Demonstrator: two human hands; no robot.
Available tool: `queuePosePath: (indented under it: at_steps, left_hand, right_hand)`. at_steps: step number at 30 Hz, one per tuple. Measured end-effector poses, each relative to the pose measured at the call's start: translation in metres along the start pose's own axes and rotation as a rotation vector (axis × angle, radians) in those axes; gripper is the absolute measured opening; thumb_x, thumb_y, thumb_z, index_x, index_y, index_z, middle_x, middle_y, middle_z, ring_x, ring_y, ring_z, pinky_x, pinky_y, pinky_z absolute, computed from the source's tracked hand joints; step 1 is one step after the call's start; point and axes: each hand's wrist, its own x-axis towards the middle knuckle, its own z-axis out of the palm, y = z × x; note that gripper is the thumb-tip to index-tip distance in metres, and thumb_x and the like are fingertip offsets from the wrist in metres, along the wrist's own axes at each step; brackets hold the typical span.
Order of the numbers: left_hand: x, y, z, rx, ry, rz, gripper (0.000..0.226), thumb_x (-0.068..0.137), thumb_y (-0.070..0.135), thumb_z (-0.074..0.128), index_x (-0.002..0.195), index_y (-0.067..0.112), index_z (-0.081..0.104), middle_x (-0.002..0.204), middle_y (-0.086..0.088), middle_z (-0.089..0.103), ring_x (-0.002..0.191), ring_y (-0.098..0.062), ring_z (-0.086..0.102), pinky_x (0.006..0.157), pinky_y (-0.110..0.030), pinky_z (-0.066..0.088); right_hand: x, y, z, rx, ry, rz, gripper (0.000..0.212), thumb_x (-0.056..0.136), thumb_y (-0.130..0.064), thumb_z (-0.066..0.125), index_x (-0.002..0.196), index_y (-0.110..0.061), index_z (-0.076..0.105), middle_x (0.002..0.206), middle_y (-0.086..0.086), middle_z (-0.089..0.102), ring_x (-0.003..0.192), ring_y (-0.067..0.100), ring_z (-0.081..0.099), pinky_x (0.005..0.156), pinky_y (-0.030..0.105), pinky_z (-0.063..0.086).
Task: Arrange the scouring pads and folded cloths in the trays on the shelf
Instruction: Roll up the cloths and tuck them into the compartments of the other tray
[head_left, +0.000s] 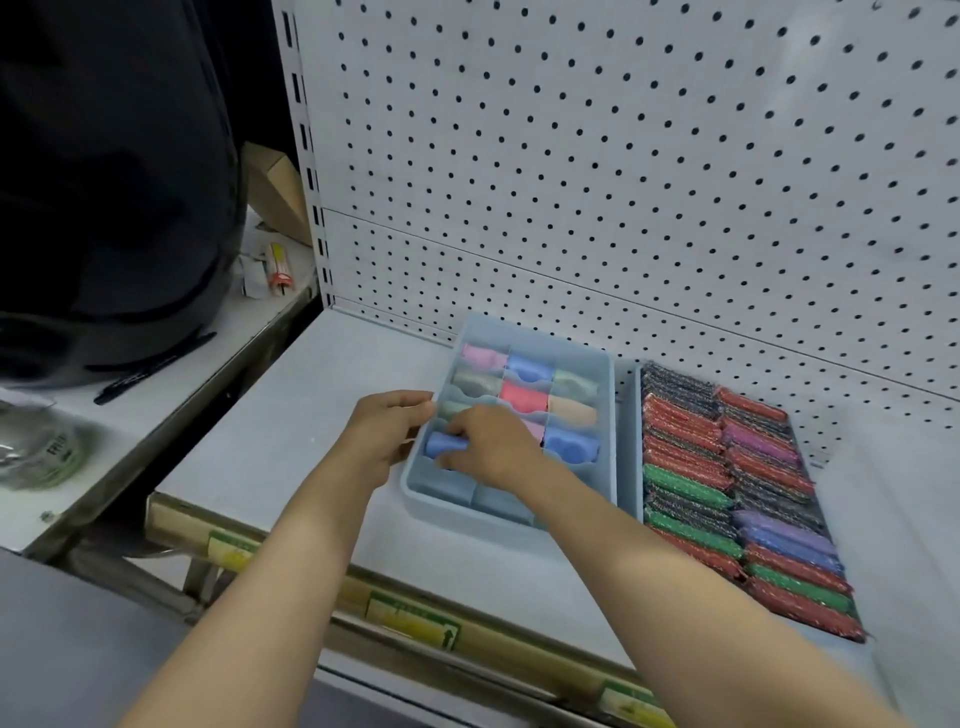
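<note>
Label strip (410, 621) with yellow-green tags runs along the front edge of the shelf (291, 447). Both forearms reach over it. Left hand (387, 431): fingers curled over the left wall of the divided tray (609, 415), gripping it. Right hand (488, 444): fingers and thumb closed around a blue cloth (444, 446), which lies in the tray's left column, one row back from the front. Other rolled cloths (522, 397) fill the compartments behind it: pink, blue, grey, red, peach, pale green. Tray sits mid-shelf, back end near the pegboard (623, 156). Just beside it to the right is a second tray (631, 441), packed with scouring pads (727, 467) in two columns: red, green, purple, dark.
</note>
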Motion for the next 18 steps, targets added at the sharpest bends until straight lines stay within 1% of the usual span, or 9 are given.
queuePosePath:
  at_steps: [1, 3, 5, 8, 10, 11, 12, 15, 18]
  left_hand:
    - [0.000, 0.000, 0.000, 0.002, 0.007, -0.001, 0.022, 0.095, 0.007, 0.062, 0.116, 0.004, 0.069, 0.102, -0.015, 0.070, 0.082, -0.025, 0.065, 0.070, -0.029, 0.053]
    - [0.001, 0.000, 0.000, 0.013, 0.025, -0.002, 0.023, 0.094, 0.009, 0.063, 0.116, 0.005, 0.069, 0.105, -0.016, 0.071, 0.084, -0.026, 0.065, 0.073, -0.031, 0.054]
    - [0.003, 0.001, 0.001, 0.021, 0.045, -0.006, 0.024, 0.094, 0.010, 0.064, 0.117, 0.007, 0.070, 0.108, -0.016, 0.072, 0.087, -0.026, 0.065, 0.072, -0.031, 0.054]
    - [0.002, 0.001, 0.002, 0.029, 0.068, -0.008, 0.023, 0.094, 0.010, 0.064, 0.116, 0.007, 0.070, 0.108, -0.016, 0.072, 0.086, -0.025, 0.065, 0.070, -0.032, 0.054]
    - [0.000, 0.001, 0.004, 0.042, 0.097, -0.011, 0.023, 0.094, 0.010, 0.064, 0.115, 0.008, 0.071, 0.108, -0.015, 0.073, 0.087, -0.026, 0.066, 0.078, -0.038, 0.058]
    - [-0.001, 0.001, 0.005, 0.045, 0.111, -0.011, 0.022, 0.094, 0.010, 0.065, 0.115, 0.008, 0.071, 0.107, -0.016, 0.073, 0.087, -0.027, 0.067, 0.079, -0.039, 0.058]
    - [-0.002, 0.001, 0.006, 0.043, 0.123, -0.013, 0.022, 0.094, 0.009, 0.065, 0.115, 0.008, 0.071, 0.106, -0.016, 0.073, 0.085, -0.027, 0.068, 0.076, -0.038, 0.059]
    - [-0.005, 0.003, 0.009, 0.039, 0.156, -0.010, 0.020, 0.093, 0.007, 0.064, 0.112, 0.006, 0.072, 0.099, -0.015, 0.074, 0.075, -0.024, 0.068, 0.062, -0.030, 0.057]
    - [-0.013, 0.006, 0.015, 0.057, 0.174, -0.009, 0.017, 0.093, 0.005, 0.064, 0.107, 0.005, 0.073, 0.085, -0.010, 0.074, 0.068, -0.021, 0.068, 0.061, -0.029, 0.057]
  right_hand:
    - [-0.001, 0.002, 0.001, 0.038, 0.007, 0.000, 0.035, 0.084, -0.029, 0.069, 0.059, -0.027, 0.045, 0.064, -0.003, 0.048, 0.072, 0.023, 0.048, 0.058, 0.030, 0.032]
    - [-0.001, 0.003, 0.003, 0.057, 0.006, 0.004, 0.039, 0.086, -0.035, 0.068, 0.058, -0.028, 0.042, 0.061, -0.006, 0.042, 0.071, 0.023, 0.046, 0.061, 0.030, 0.036]
    - [0.001, 0.005, 0.005, 0.003, -0.031, -0.006, 0.032, 0.090, -0.035, 0.064, 0.065, -0.023, 0.048, 0.069, 0.000, 0.051, 0.075, 0.026, 0.051, 0.065, 0.032, 0.041]
    - [0.002, 0.006, 0.004, -0.018, -0.059, -0.046, 0.029, 0.093, -0.033, 0.059, 0.069, -0.020, 0.050, 0.080, 0.005, 0.056, 0.080, 0.027, 0.053, 0.067, 0.033, 0.040]
    - [0.002, 0.005, 0.004, -0.019, -0.026, -0.040, 0.018, 0.092, -0.033, 0.061, 0.085, -0.017, 0.064, 0.092, 0.007, 0.064, 0.089, 0.030, 0.059, 0.070, 0.033, 0.043]
    - [0.002, 0.005, 0.005, -0.018, 0.003, -0.030, 0.019, 0.091, -0.034, 0.062, 0.095, -0.017, 0.068, 0.098, 0.008, 0.067, 0.094, 0.031, 0.061, 0.071, 0.033, 0.045]
    - [0.002, 0.004, 0.006, -0.018, 0.033, -0.020, 0.021, 0.090, -0.034, 0.063, 0.102, -0.018, 0.070, 0.102, 0.009, 0.068, 0.097, 0.031, 0.062, 0.070, 0.033, 0.044]
    - [0.003, 0.000, 0.007, -0.069, 0.060, -0.015, 0.025, 0.090, -0.033, 0.062, 0.107, -0.016, 0.069, 0.107, 0.011, 0.067, 0.100, 0.032, 0.062, 0.068, 0.031, 0.035]
    - [0.001, 0.000, 0.005, -0.035, -0.008, -0.042, 0.026, 0.093, -0.032, 0.058, 0.109, -0.014, 0.066, 0.108, 0.009, 0.066, 0.103, 0.031, 0.061, 0.071, 0.032, 0.038]
